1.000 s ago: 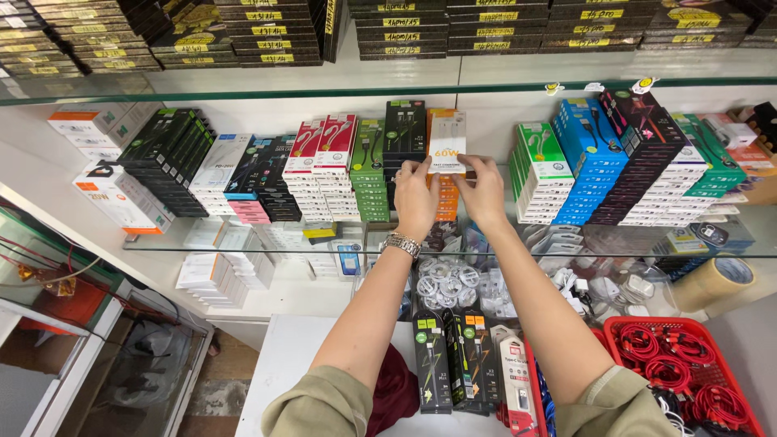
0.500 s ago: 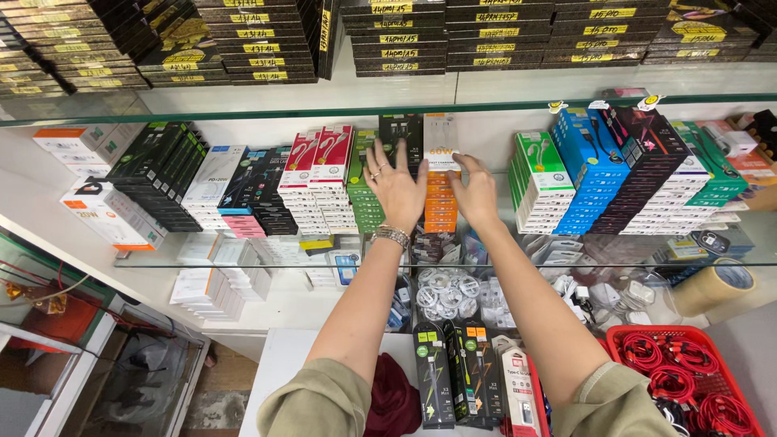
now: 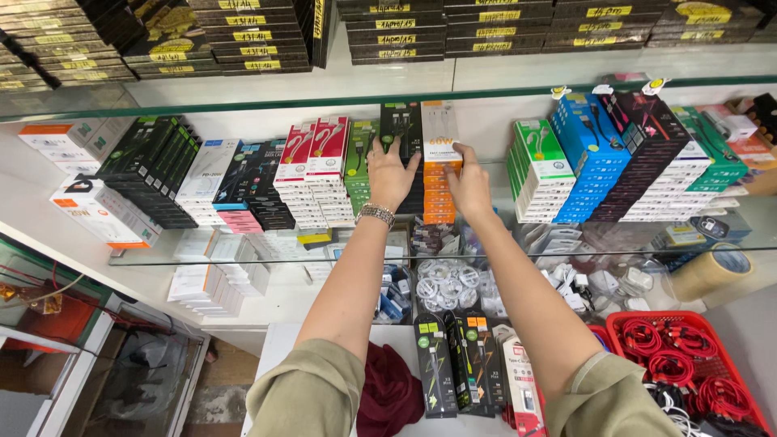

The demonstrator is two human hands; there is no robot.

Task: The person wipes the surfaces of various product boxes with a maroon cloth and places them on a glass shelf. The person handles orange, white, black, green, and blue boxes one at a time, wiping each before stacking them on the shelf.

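This is a small shop selling phone accessories. Glass shelves [image 3: 243, 259] hold tight rows of boxed charging cables [image 3: 312, 170] in many colours, and flat black boxes [image 3: 243, 36] are stacked above. A red basket [image 3: 623, 324] of coiled red cables [image 3: 664, 356] sits on the white counter [image 3: 275, 348], beside a tape roll [image 3: 716, 271].

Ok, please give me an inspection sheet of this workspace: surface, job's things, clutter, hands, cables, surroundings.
Surface: glass shelf, packed with upright boxes.
Job's things: white-orange box atop orange stack; black box beside it.
Clutter: tape roll; boxes on counter.
Hands: left hand on black box, fingers spread; right hand fingertips on white-orange box.
Cables: red coils in red basket; white coils under shelf.
Surroundings: dark boxes above.
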